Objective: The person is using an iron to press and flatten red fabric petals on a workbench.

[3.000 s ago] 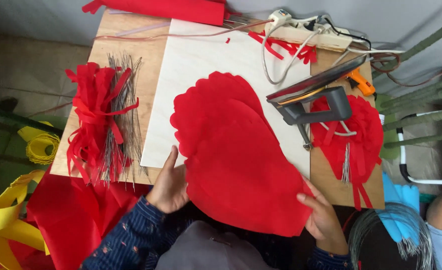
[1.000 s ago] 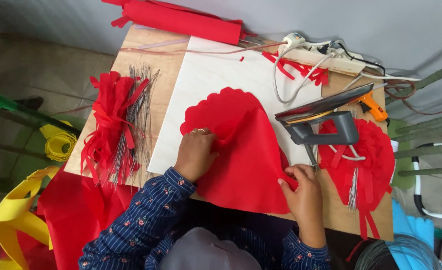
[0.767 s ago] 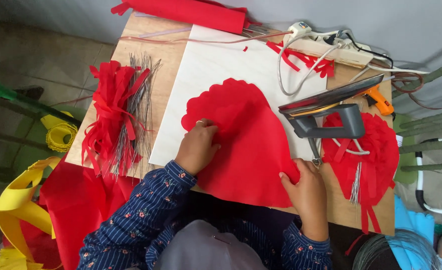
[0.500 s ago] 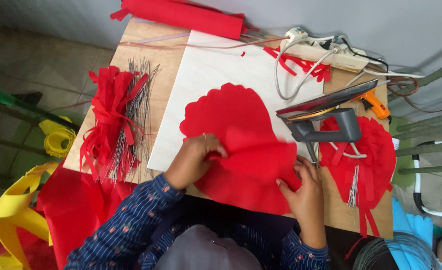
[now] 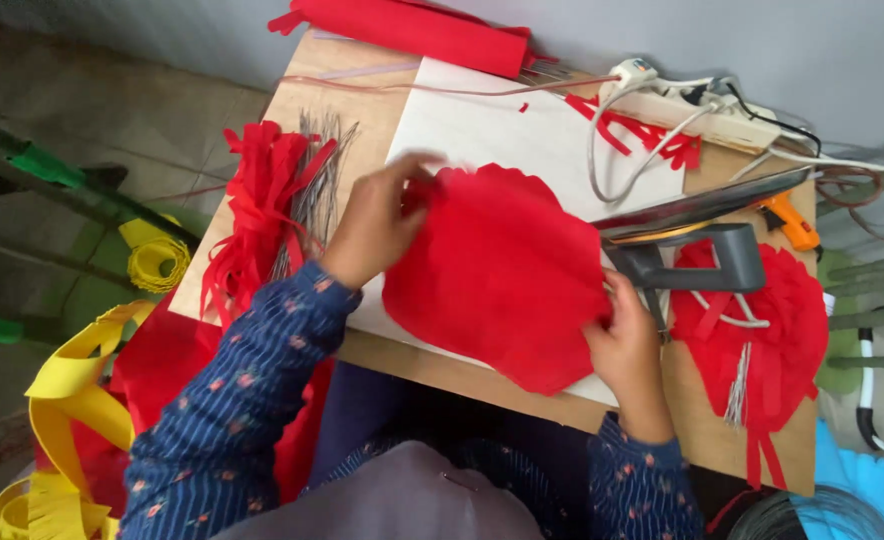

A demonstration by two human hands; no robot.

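While lying across the worktop's [image 5: 467, 368] near edge: red fabric sheet [image 5: 497, 275], light, limp; left hand [image 5: 374, 222], right hand [image 5: 624, 335] pinching opposite edges.

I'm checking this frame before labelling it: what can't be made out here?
- Left hand: fingertips blurred by motion in the head view, so its grip on the red fabric piece is unclear.
- Right hand: fingertips hidden behind the fabric's edge.
- Iron: soleplate face turned away.
- Wire coil: cut off by the bottom edge.
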